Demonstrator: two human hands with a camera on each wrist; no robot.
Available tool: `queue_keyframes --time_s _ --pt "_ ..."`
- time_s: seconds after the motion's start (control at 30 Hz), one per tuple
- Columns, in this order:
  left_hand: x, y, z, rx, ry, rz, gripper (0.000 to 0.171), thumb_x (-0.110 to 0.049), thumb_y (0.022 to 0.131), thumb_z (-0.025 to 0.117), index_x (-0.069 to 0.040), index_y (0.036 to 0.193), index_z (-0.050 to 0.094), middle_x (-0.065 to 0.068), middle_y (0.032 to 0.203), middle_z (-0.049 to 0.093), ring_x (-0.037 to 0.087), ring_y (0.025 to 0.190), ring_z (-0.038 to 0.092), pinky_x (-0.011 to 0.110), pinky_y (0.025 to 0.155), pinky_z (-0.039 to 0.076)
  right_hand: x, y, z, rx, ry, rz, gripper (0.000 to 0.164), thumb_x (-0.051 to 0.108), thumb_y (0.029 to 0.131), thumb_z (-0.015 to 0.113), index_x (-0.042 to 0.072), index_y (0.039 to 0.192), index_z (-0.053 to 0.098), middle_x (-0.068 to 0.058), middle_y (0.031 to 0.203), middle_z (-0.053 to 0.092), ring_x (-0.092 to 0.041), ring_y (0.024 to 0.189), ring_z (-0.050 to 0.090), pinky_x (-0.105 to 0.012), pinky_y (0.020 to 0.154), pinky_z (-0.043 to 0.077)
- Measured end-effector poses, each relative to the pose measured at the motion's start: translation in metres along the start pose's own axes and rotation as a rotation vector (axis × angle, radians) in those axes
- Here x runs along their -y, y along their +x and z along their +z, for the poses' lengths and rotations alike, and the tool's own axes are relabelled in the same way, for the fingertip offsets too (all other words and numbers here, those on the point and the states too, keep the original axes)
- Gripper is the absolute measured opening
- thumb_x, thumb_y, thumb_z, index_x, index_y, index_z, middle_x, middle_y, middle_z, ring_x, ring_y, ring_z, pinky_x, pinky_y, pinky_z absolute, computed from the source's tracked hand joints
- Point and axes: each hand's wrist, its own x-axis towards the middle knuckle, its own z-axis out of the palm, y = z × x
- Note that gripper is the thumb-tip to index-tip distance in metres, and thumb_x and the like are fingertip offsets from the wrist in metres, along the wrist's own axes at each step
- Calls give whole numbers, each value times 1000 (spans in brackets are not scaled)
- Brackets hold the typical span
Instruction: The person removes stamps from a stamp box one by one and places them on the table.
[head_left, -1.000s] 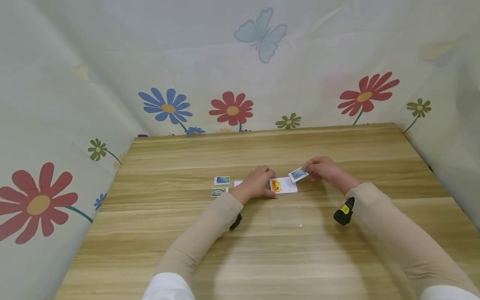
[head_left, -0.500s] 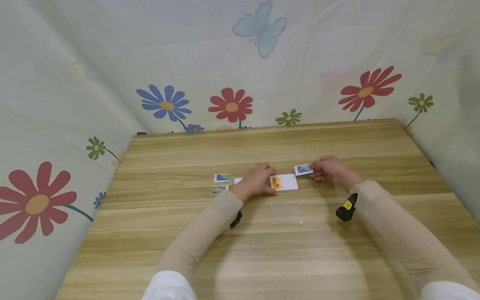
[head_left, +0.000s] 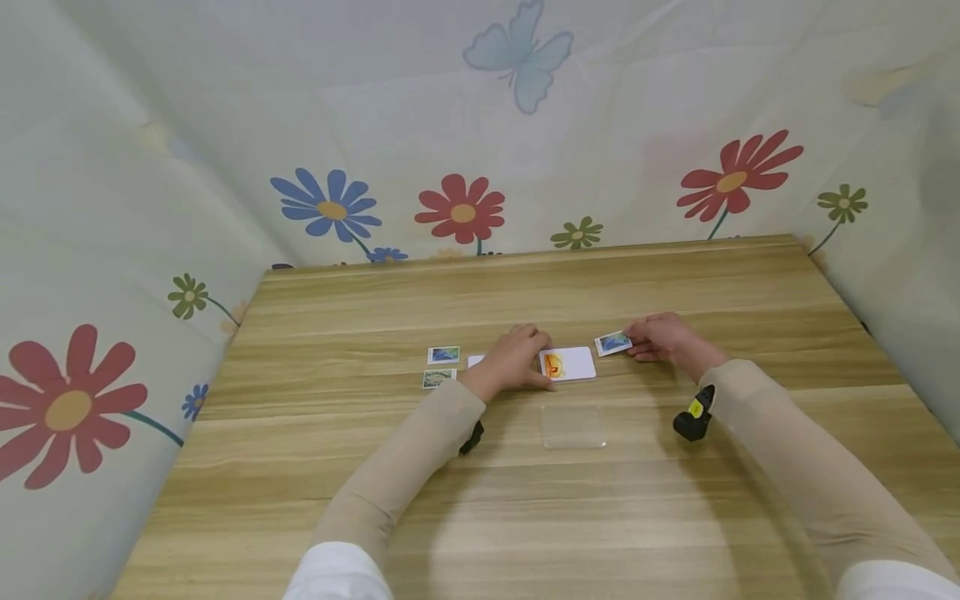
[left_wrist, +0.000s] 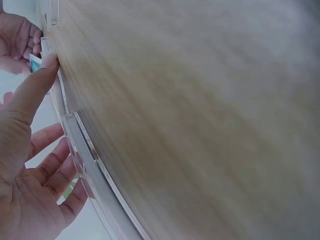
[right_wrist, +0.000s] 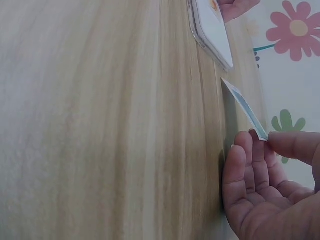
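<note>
In the head view my right hand (head_left: 663,340) pinches a small blue-green picture card (head_left: 613,342), stamp-like with a white border. The right wrist view shows that card (right_wrist: 245,107) tilted, its far end close to the table. Just left of it lies a flat white stack (head_left: 577,363) with an orange print, apparently in a clear case. My left hand (head_left: 512,360) rests at the stack's left end, thumb on its near edge. Beneath this hand is a second flat case (left_wrist: 82,155), mostly hidden; the left wrist view shows the fingers touching its edge.
Two more small picture cards, one blue (head_left: 443,355) and one greenish (head_left: 438,379), lie left of my left hand. A clear plastic lid or tray (head_left: 573,427) lies nearer on the wooden table (head_left: 600,517). A flower-printed curtain (head_left: 375,100) stands behind.
My right hand has moved right with the picture card, off the white stack and down beside it. My left hand has stayed in place.
</note>
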Motion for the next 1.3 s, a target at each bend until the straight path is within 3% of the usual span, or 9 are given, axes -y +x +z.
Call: queue_keyframes --time_s 0.27,0.5,0.7,0.9,1.3 --pt "-1 -2 -2 -1 3 3 64 -47 74 77 -11 124 57 7 123 53 23 115 47 38 96 42 1 0 2 -12 22 14 35 13 98 46 -10 124 46 6 72 62 -5 64 61 -20 66 53" --pt "-2 -2 -2 2 3 -2 64 -46 75 77 -11 123 56 7 124 52 23 116 46 39 97 41 1 -3 0 -2 -7 14 54 26 100 40 -17 132 39 4 79 61 -4 67 61 -21 69 53" --pt "-2 -2 -1 -5 -1 4 63 -45 74 78 -10 123 57 7 123 53 23 114 47 38 95 42 1 -4 -3 -29 8 30 51 28 99 42 -15 127 43 6 75 62 -3 65 61 -20 67 53" --pt "-1 -3 -1 -9 1 6 63 -45 75 78 -11 123 57 7 122 53 23 114 47 39 96 41 2 -9 -5 -85 -63 14 56 32 100 41 -16 129 44 6 76 61 -3 67 61 -21 69 54" --pt "-3 -3 -2 -6 -3 2 62 -44 75 78 -11 123 57 8 123 53 24 115 47 39 96 41 4 -11 -5 -83 -137 -44 59 34 101 38 -17 129 44 -7 97 67 -4 73 63 -22 74 54"
